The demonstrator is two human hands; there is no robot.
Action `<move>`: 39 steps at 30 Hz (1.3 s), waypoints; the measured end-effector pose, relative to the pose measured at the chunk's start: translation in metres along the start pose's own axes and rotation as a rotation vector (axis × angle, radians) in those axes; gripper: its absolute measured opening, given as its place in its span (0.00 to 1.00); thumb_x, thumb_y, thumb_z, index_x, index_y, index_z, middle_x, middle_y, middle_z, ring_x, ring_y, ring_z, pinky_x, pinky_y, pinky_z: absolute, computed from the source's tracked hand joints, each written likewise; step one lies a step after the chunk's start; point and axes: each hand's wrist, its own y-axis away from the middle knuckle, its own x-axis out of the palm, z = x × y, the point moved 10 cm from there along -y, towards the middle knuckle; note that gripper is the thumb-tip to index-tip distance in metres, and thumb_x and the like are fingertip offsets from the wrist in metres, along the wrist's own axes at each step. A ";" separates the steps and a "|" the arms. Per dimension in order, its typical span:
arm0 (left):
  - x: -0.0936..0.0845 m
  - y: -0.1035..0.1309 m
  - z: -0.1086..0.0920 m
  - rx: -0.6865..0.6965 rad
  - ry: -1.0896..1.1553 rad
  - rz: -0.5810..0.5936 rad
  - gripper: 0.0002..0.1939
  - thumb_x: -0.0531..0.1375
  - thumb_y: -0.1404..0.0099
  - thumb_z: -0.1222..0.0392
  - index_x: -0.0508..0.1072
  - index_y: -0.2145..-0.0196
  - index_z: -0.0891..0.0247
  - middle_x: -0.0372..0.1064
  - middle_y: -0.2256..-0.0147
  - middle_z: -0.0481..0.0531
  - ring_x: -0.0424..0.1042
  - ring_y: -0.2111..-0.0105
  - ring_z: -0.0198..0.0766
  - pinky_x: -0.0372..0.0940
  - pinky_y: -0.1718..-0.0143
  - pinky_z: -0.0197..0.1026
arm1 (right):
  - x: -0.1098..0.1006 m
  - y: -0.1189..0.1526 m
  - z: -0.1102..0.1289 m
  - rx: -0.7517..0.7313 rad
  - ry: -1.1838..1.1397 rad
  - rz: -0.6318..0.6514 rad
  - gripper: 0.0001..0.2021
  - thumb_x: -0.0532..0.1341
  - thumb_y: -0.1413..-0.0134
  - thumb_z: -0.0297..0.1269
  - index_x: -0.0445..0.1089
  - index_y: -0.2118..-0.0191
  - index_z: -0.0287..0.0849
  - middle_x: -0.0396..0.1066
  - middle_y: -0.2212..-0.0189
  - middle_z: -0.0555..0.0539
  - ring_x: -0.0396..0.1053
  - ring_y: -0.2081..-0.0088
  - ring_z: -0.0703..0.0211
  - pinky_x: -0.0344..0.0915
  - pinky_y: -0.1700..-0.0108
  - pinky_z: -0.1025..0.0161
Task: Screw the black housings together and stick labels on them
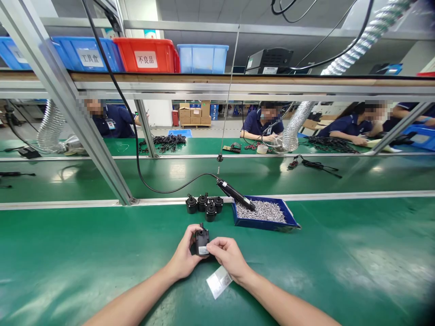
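My left hand (185, 256) is wrapped around a small black pump (201, 237) with a short spout on top. A small whitish label (203, 250) lies against the lower part of its face. My right hand (228, 257) pinches the right edge of that label, thumb and forefinger together. Below my right hand is a pale sheet of labels (217, 284); whether the other fingers touch it I cannot tell. Several similar black pumps (210, 212) stand upright just beyond my hands.
A blue tray (265, 224) full of metal screws (267, 212) stands to the right. An electric screwdriver (234, 194) hangs on a cable, its tip over the screws. A metal post (84, 131) rises at left. Co-workers (263, 122) sit across the green bench (102, 262).
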 end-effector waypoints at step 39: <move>0.020 0.014 -0.034 0.370 -0.451 0.103 0.32 0.58 0.37 0.77 0.62 0.40 0.49 0.58 0.39 0.59 0.65 0.38 0.46 0.65 0.36 0.55 | 0.009 0.008 0.027 -0.184 1.017 -0.024 0.16 0.71 0.50 0.46 0.67 0.76 0.44 0.68 0.78 0.53 0.60 0.75 0.62 0.48 0.69 0.61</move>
